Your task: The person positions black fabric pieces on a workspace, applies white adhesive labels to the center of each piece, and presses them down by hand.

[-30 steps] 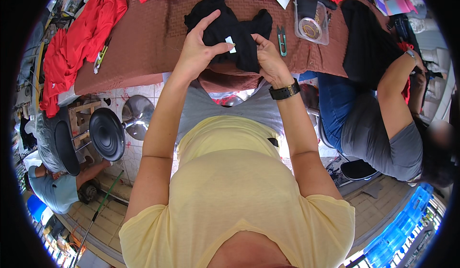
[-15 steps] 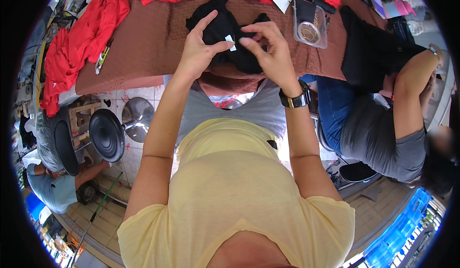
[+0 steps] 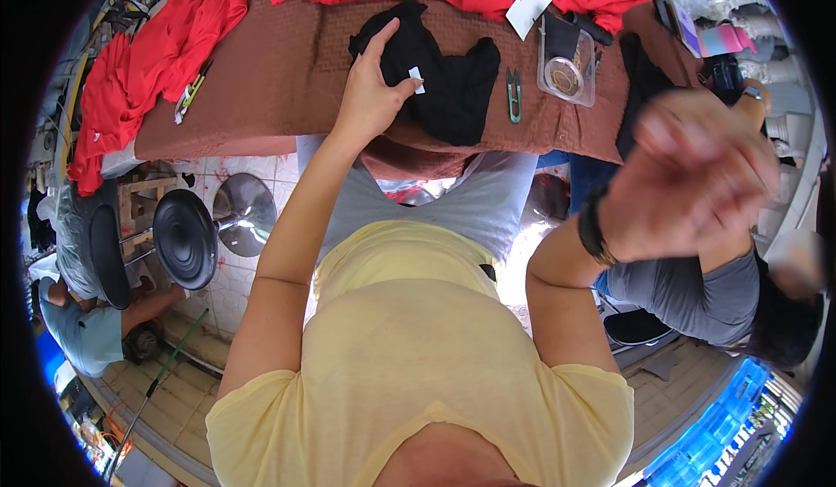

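Observation:
A black cloth garment (image 3: 453, 95) lies bunched on the brown-covered table in front of me, with a small white label (image 3: 417, 79) on it. My left hand (image 3: 374, 95) grips this garment, thumb at the label and fingers along its left side. Raised off to the right, well away from the cloth, is my right hand (image 3: 684, 186). Motion smears its fingers, so whether they hold anything is unclear. Green-handled thread snips (image 3: 514, 95) rest on the table just right of the garment.
A clear plastic box (image 3: 568, 64) with a round item sits beyond the snips. Red garments (image 3: 165, 60) are heaped at left and along the back. A seated co-worker (image 3: 697, 295) is close by on my right. A black stool (image 3: 185, 239) stands at lower left.
My right hand has swung from the garment out to the right, in front of the co-worker. The snips, hidden before, now show. My left hand stays on the garment.

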Demonstrator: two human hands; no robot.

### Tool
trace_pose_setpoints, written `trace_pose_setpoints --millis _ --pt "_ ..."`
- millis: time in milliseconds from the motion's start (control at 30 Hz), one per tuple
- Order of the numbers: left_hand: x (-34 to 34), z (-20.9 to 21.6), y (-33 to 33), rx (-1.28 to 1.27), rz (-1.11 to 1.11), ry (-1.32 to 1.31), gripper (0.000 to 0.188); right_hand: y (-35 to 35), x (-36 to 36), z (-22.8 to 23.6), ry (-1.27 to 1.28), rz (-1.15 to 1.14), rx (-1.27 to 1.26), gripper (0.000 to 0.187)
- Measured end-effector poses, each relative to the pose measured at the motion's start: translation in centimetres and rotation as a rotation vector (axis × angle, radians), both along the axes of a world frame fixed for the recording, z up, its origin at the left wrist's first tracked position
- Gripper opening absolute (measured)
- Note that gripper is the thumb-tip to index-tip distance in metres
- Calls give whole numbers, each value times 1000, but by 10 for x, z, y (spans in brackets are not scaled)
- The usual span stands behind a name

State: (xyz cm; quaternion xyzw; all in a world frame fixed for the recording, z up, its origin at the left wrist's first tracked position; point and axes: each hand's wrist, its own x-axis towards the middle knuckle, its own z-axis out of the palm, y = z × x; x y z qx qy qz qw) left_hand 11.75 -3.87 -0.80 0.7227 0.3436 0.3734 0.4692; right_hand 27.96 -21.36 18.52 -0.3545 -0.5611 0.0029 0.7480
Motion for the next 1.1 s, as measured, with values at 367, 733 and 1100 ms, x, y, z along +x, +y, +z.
trace_pose_setpoints --millis 367,733,1100 --pt "-2 -5 0 15 76 53 85 -41 8 25 -37 303 -146 23" --pt "-6 26 -9 -285 -172 -262 83 40 -8 -146 -80 -3 -743 11" --pt "-7 25 -8 -450 -230 -313 89 41 -13 -146 -158 -130 -771 18"
